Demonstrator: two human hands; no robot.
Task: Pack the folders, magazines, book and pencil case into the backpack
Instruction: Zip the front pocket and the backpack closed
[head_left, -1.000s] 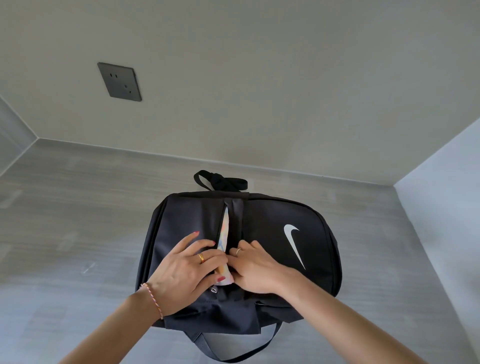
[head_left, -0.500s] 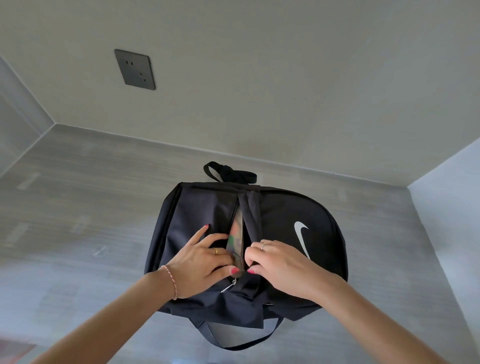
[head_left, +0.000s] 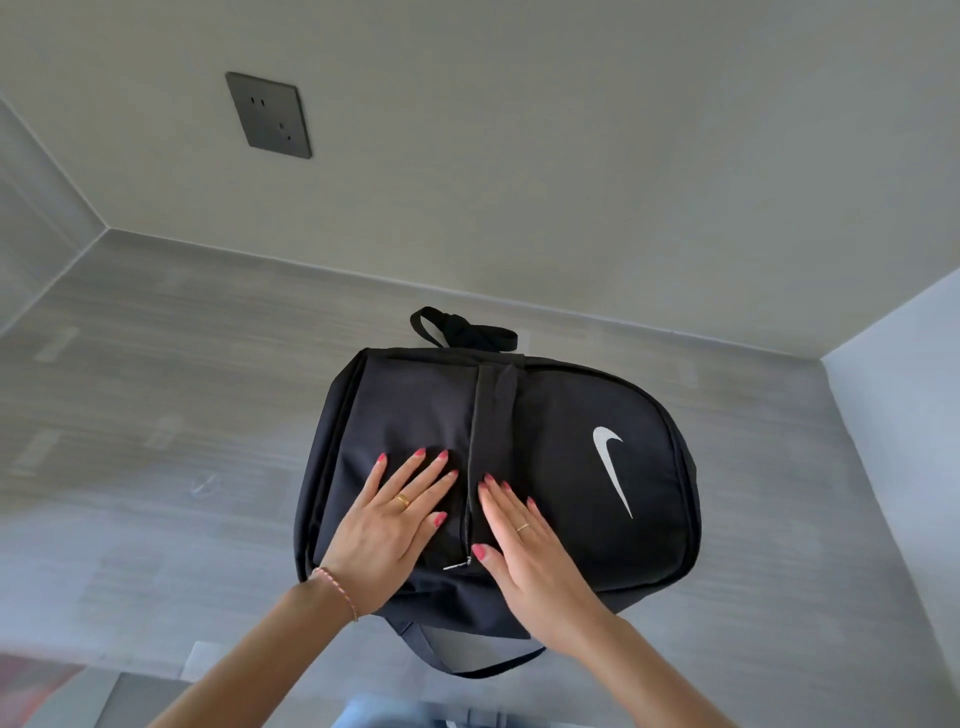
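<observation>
Near edge of the grey wood-grain surface (head_left: 156, 364): two bare forearms are reaching in from below, and a black strap loop (head_left: 467, 667) is hanging off the backpack's near end. The left hand (head_left: 387, 525) is lying flat on the black backpack (head_left: 571, 467), fingers spread and straight, a gold ring on one finger and a thin red-and-white bracelet (head_left: 340, 592) at the wrist. The right hand (head_left: 524, 551) is lying flat just beside it, fingers straight and close together, a thin ring showing; neither hand is gripping or pinching anything. Between the two hands a zipper line (head_left: 470, 499) is running away from the person, with its silver pull (head_left: 457, 565) sitting at the near end, just beside the right thumb; whether the zip is fully closed cannot be told. The backpack is lying flat, nearer the right edge of the surface than the left. A white swoosh logo (head_left: 610, 465) is showing on the panel right of the hands. At the pack's far end a black top handle (head_left: 462, 330) is resting on the surface, short of the far edge. Beyond that edge a pale wall is rising, carrying a dark socket plate (head_left: 268, 115) toward the far left corner.
</observation>
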